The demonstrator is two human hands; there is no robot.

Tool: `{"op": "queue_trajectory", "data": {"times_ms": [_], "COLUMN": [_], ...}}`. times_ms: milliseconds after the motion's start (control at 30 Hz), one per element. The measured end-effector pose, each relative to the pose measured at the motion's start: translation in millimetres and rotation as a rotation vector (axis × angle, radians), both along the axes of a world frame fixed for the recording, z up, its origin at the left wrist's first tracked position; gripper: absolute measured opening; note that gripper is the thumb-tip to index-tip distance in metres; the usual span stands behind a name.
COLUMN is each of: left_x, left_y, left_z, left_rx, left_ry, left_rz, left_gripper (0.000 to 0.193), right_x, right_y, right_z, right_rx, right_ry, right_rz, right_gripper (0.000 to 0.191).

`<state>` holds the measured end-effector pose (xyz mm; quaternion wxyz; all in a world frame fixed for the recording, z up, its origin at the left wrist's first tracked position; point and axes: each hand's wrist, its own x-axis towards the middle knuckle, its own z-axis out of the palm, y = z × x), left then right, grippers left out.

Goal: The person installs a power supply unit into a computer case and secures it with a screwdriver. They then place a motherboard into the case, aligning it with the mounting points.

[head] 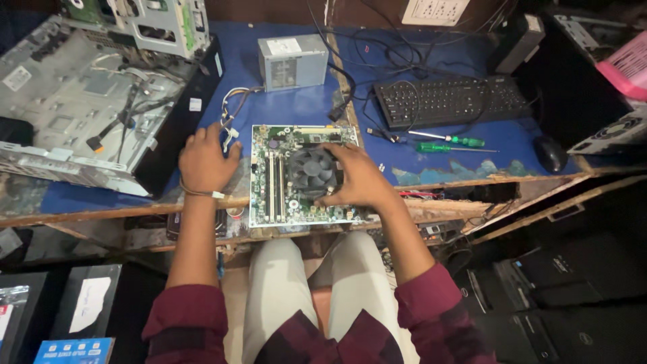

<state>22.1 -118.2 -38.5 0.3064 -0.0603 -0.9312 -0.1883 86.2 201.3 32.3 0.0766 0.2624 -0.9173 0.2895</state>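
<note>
our hands on a green motherboard at the bench edge

our right hand (357,180) curls around the black cooler fan (311,172) on the motherboard (300,175); our left hand (203,162) rests flat and spread on the blue table (296,108) just beside it. farther off lie two green screwdrivers (448,143), a keyboard (450,100) and a grey power supply (292,62).

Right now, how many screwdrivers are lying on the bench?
2, both green-handled, on the blue bench top right of the motherboard: one just below the keyboard, the other beside it, nearer the bench edge. More may be hidden under the cables.
</note>
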Motion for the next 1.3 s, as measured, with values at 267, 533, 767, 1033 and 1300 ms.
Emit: {"op": "queue_trajectory", "data": {"times_ms": [267,533,767,1033,1300], "left_x": [0.9,-3.4,-0.9,-6.5,-7.2], "left_y": [1.1,1.3,3.0,0.9,-10.8], "left_z": [-0.3,-8.3,-4.1,-15.0,-15.5], "left_rx": [-0.010,-0.024,-0.054,-0.022,-0.047], "left_ry": [-0.002,0.015,-0.018,-0.078,-0.019], "left_rz": [-0.009,0.000,0.032,0.025,-0.002], "left_gripper": [0.053,0.053,0.054,0.056,0.057], "right_x": [47.9,198.7,203.5,190.3,201.5], "right_y": [-10.0,6.2,-11.2,-7.7,-17.5], "right_z": [51.4,180.4,204.0,205.4,187.9], "right_rx": [-0.291,-0.905,-0.867,-0.839,-0.901], "right_ry": [0.150,-0.430,-0.461,-0.495,-0.465], "right_rz": [0.200,0.691,0.784,0.822,0.846], "right_gripper": [0.111,0.081,0.074,0.067,0.059]}}
